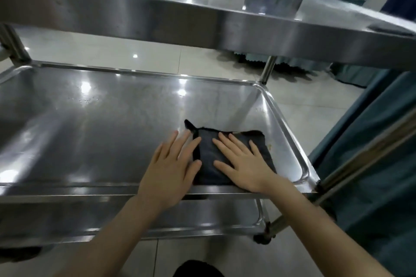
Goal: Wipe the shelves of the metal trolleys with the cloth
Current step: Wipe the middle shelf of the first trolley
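Observation:
A dark folded cloth (208, 164) lies flat near the right front corner of the trolley's middle shelf (94, 123). My right hand (244, 162) rests flat on the cloth with straight, spread fingers. My left hand (173, 164) lies flat beside it, mostly on bare metal, its thumb and forefinger touching the cloth's left edge. The top shelf (202, 16) hangs over the scene and a lower shelf (202, 218) shows under my wrists.
Small specks and droplets mark the middle shelf at its far left and right rim. Teal fabric (378, 186) and a metal bar (364, 153) stand close to the right. Pale tiled floor (304, 105) lies beyond, with a caster (262, 239) at the trolley's front right.

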